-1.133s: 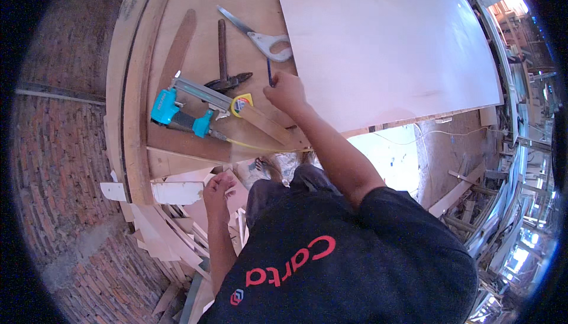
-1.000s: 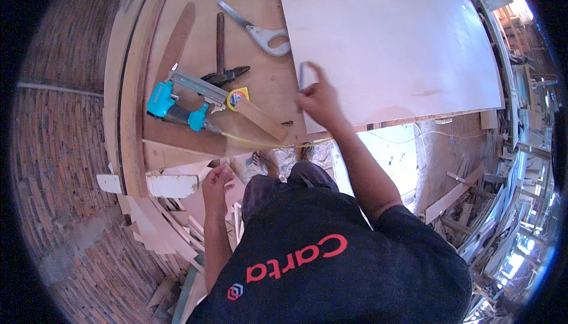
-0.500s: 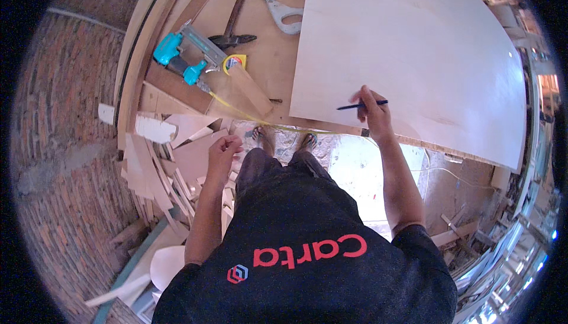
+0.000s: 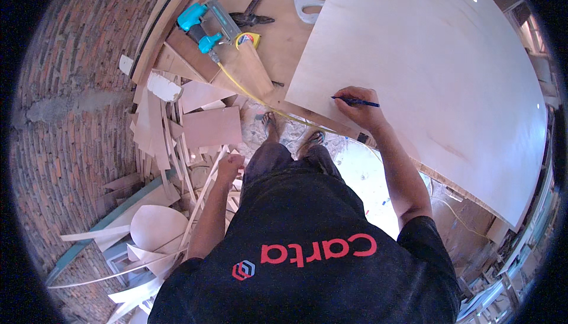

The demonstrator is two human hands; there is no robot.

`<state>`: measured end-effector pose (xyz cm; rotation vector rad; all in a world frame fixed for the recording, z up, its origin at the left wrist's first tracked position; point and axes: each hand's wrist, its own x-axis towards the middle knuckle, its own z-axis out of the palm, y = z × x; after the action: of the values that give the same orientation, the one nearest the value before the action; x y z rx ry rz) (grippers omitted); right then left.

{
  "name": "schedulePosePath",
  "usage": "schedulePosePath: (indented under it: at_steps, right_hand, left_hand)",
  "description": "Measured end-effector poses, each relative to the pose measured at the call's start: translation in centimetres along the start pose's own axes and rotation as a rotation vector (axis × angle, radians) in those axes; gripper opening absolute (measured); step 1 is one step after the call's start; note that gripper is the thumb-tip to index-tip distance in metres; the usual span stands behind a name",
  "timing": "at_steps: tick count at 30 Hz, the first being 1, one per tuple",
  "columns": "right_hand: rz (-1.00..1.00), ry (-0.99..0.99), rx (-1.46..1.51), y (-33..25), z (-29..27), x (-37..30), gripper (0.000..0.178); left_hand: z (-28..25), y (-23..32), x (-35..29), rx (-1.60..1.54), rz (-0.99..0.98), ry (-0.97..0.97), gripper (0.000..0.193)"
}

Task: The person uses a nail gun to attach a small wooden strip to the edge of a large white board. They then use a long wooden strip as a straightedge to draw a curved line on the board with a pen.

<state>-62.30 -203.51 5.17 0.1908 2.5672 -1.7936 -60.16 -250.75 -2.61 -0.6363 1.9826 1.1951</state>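
- Head view, nearest first: the left hand (image 4: 229, 167) hangs loosely curled at the person's side above the heap of plywood offcuts (image 4: 177, 146) on the floor. It holds nothing that shows, and it has hung there throughout the last second.
- The right hand (image 4: 358, 106) is where the change is. A second ago it was up by the tools near the tape measure; now it is down on the near edge of the large plywood sheet (image 4: 438, 69), fingers pinched around a dark pencil (image 4: 357, 102).
- The pencil lies almost flat, tip pointing left, touching or nearly touching the sheet close to its lower-left corner; whether a line is already drawn there is too faint to tell.
- Judged from that shift, picking up the pencil is over and marking the sheet is now the step in hand.
- Farther off, on the bench left of the sheet: a yellow tape measure (image 4: 247, 40) with its blade running out along the bench edge, a teal power tool (image 4: 201, 25) beside it, then a dark hand tool (image 4: 254, 17) and the pale handle of a saw (image 4: 303, 0) at the top. All of them lie untouched, well apart from both hands.
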Motion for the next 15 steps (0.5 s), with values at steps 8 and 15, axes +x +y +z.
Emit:
schedulePosePath:
  at_steps: [8,15]
  right_hand:
    - [-0.084,-0.103,-0.057,1.2,-0.2,1.1,0.013]
    - [-0.114,-0.112,-0.035,0.9,-0.1,1.4,0.012]
  left_hand:
    - [-0.3,-6.5,-0.5,0.09,-0.242,0.11,0.024]
    - [0.3,-6.4,-1.8,0.109,-0.27,0.145,0.023]
